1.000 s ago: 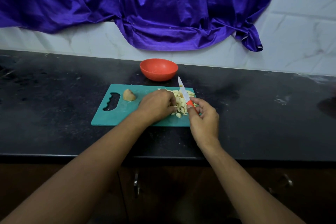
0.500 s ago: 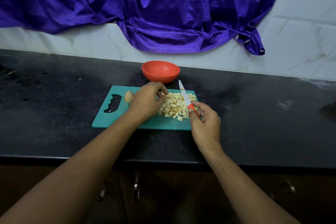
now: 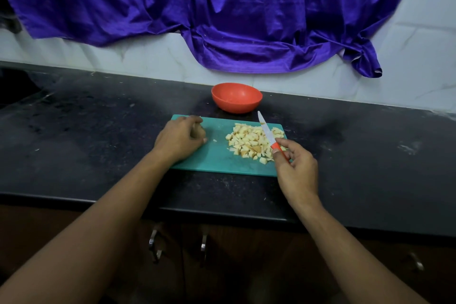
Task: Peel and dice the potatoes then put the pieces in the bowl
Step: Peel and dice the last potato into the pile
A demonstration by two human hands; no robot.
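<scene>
Lister: Moved, item one: left hand point(image 3: 179, 140), gone from the diced pile point(image 3: 251, 142) to the board's left end. Its fingers curl round the uncut potato chunk point(image 3: 197, 131), of which only a sliver shows.
Checker: Item two?
Lister: Right hand point(image 3: 296, 168), pinching the knife point(image 3: 267, 132) by its orange handle. Blade lifted over the pile, tip toward the bowl point(image 3: 237, 97). Bowl looks unfilled and sits just behind the cutting board point(image 3: 222, 158).
Checker: Handling note?
Lister: Bring the chunk to bare board, flattest face down so it won't rock. Fingertips tucked, knuckles guiding the blade. Keep it apart from the pile, which lies close to the right edge.
Checker: Premises?
Lister: Black stone counter point(image 3: 98, 143), speckled and smeared. White tiled wall point(image 3: 148, 59). Purple cloth point(image 3: 222, 20) draped above. Metal cabinet handles point(image 3: 154, 245) below.
</scene>
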